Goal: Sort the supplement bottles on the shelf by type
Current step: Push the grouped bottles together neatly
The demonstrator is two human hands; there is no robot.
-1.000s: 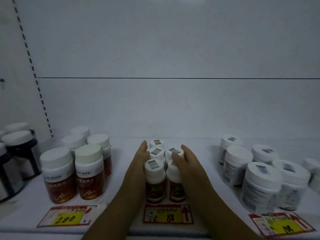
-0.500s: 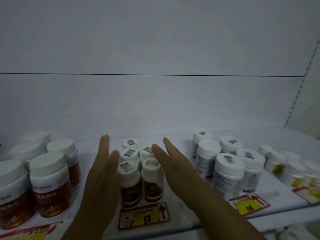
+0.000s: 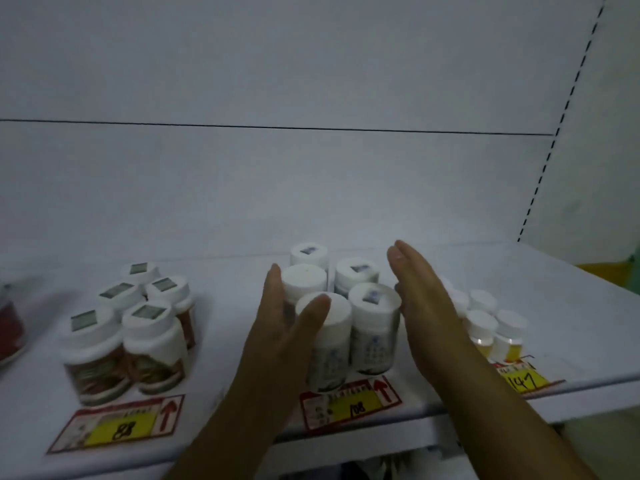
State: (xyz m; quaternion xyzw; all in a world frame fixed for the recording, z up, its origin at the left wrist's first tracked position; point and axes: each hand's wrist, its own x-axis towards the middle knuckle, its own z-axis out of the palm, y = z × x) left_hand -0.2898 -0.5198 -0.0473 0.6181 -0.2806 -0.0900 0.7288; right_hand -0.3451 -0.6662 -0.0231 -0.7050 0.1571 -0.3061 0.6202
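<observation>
A cluster of several white supplement bottles with white caps stands mid-shelf behind the "108" price tag. My left hand is flat against the cluster's left side, thumb over the front bottle's cap. My right hand is held flat beside the cluster's right side. Neither hand grips a bottle. To the left stands a group of small red-labelled bottles behind the "88" tag. Small yellow-labelled bottles sit to the right, partly hidden by my right hand.
The white shelf has a front edge close to me and a white back wall. A red-labelled bottle shows at the far left edge. A "147" tag lies at the right front. A perforated upright runs along the right.
The view and both hands have shifted right, from the small red-labelled bottles to the white bottle cluster. The hands now flank the white bottles.
</observation>
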